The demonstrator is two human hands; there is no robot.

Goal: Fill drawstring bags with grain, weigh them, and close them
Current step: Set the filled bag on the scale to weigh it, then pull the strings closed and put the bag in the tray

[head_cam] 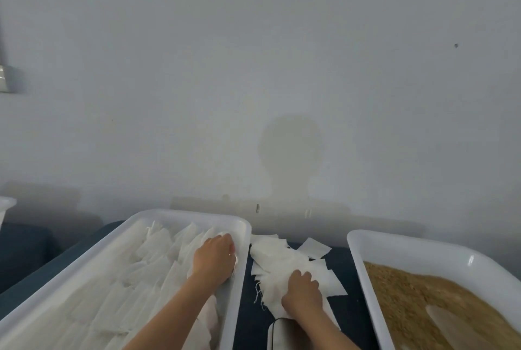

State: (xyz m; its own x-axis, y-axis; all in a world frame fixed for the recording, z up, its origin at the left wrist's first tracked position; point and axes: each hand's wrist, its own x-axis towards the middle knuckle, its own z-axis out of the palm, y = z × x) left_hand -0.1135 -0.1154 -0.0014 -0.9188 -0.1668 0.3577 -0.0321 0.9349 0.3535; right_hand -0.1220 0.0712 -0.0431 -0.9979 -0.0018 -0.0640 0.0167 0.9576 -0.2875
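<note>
A white tray (242, 234) on the left holds several filled white bags (152, 253) laid in rows. My left hand (215, 258) rests inside its far right corner, fingers curled on a white bag there. Between the trays lies a loose pile of empty white drawstring bags (277, 258) on the dark table. My right hand (303, 290) presses down on this pile, fingers bent over the cloth. At the right, another white tray (375, 239) is filled with brown grain (417, 301); a pale scoop-like shape (442, 318) lies in the grain.
A white scale edge (277, 332) shows at the bottom, partly hidden by my right forearm. The dark blue table (341, 268) meets a pale wall behind. A white container corner (5, 205) stands at the far left.
</note>
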